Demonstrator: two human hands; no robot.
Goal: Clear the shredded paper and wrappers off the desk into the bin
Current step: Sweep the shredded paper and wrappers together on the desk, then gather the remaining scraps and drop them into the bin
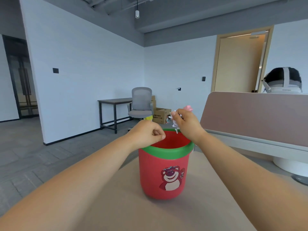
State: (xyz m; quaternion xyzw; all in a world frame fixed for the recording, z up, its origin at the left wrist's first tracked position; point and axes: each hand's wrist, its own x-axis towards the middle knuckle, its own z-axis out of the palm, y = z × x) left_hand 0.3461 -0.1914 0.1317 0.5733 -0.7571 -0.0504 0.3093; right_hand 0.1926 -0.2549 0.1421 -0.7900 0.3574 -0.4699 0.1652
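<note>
Our left hand (pixel 146 134) fisted on a yellow wrapper (pixel 148 117), right hand (pixel 186 124) clutching shredded paper (pixel 175 122) and a pink wrapper (pixel 188 108); both sit at the bin (pixel 165 172) rim, so strips may flutter onto the desk (pixel 208 189).

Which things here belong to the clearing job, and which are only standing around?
Part of the job:
- red bin on the desk
- shredded paper and pink wrapper in the right hand
- yellow wrapper in the left hand

Just standing around:
- grey office chair
- dark side table
- cardboard box
- desk divider

Upright red bin (pixel 164 174), green-rimmed, on desk (pixel 208 205)
</note>
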